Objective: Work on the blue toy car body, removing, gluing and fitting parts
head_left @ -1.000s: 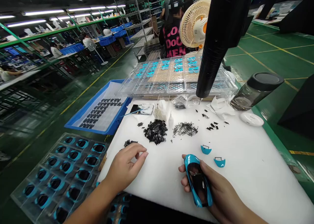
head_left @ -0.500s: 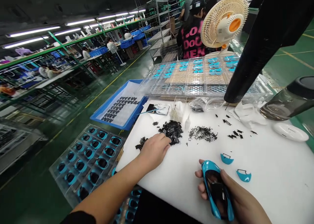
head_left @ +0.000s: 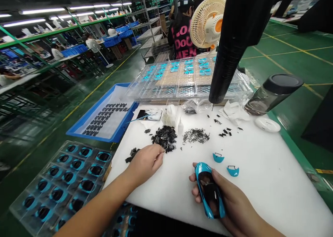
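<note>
My left hand (head_left: 149,161) is at the near edge of a pile of black flat pieces (head_left: 164,137), its fingers pinched together; whatever they hold is hidden. In my right hand (head_left: 229,199) lies a blue toy car body with a dark glossy top (head_left: 208,188), thumb on one side and fingers on the other. Beyond it, two small blue parts with thin black frames, one (head_left: 218,157) and another (head_left: 232,170), rest on the white table top (head_left: 179,188). Tiny black pieces (head_left: 196,135) are heaped right of the flat-piece pile.
Left are a blue tray (head_left: 114,134) of black parts and a clear tray (head_left: 23,192) of blue car shells. At the back stand clear trays (head_left: 187,89), a fan (head_left: 208,22), a dark nozzle (head_left: 221,81) and a bottle (head_left: 270,95). A person (head_left: 182,32) is behind.
The view has turned to the right, so the scene sits further left. My left hand has drawn back slightly from the black pile. My right hand still holds the car body.
</note>
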`<state>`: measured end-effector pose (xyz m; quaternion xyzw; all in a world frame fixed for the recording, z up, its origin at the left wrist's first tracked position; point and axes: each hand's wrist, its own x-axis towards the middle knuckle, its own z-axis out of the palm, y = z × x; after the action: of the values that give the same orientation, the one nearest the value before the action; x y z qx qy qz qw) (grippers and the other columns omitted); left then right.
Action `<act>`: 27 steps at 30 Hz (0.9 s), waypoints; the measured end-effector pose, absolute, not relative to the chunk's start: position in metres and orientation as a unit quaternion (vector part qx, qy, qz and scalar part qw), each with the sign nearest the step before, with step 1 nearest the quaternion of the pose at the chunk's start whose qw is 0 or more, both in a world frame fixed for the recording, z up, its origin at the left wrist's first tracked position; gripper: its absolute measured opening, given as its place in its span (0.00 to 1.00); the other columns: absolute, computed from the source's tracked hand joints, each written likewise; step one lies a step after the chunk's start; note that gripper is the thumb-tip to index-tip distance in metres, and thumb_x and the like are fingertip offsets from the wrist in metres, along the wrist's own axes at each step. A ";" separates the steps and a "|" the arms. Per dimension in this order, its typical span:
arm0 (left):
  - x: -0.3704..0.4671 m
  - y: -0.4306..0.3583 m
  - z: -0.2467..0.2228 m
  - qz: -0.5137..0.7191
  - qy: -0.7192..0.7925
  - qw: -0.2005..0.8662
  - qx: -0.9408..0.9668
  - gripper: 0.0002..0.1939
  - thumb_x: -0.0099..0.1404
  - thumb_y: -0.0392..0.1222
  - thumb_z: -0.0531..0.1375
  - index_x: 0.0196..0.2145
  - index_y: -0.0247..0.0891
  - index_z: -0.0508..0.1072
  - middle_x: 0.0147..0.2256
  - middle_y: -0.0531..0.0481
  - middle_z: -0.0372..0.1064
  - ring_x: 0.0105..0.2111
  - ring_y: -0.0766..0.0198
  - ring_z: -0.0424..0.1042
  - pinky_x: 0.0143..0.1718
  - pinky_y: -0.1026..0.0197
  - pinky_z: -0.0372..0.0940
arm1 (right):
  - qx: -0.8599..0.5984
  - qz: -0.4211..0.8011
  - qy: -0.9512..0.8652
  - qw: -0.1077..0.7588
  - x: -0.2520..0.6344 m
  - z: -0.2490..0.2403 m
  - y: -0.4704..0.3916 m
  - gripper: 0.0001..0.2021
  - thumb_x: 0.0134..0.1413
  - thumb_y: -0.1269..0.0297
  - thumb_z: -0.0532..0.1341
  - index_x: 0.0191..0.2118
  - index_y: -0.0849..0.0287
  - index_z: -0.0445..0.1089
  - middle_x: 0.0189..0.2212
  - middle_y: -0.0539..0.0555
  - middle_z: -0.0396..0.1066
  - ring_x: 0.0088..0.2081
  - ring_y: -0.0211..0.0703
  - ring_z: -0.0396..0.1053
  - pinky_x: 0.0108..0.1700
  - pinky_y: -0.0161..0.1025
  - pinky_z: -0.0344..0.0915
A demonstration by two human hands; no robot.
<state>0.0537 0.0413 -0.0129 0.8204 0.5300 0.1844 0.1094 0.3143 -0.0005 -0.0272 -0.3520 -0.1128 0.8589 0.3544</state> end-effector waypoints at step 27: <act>0.080 0.011 -0.019 0.250 0.532 0.301 0.751 0.11 0.66 0.37 0.58 0.43 0.42 0.77 0.35 0.50 0.77 0.35 0.63 0.77 0.38 0.62 0.73 | -0.351 0.866 -0.116 0.336 0.317 -0.027 -0.001 0.23 0.63 0.50 0.51 0.52 0.62 0.70 0.44 0.62 0.74 0.35 0.47 0.72 0.41 0.44 0.64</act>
<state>0.0800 0.0109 -0.0194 0.7505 0.5323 0.2500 0.3015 0.3167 -0.0008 -0.0271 -0.3505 -0.1163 0.8663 0.3365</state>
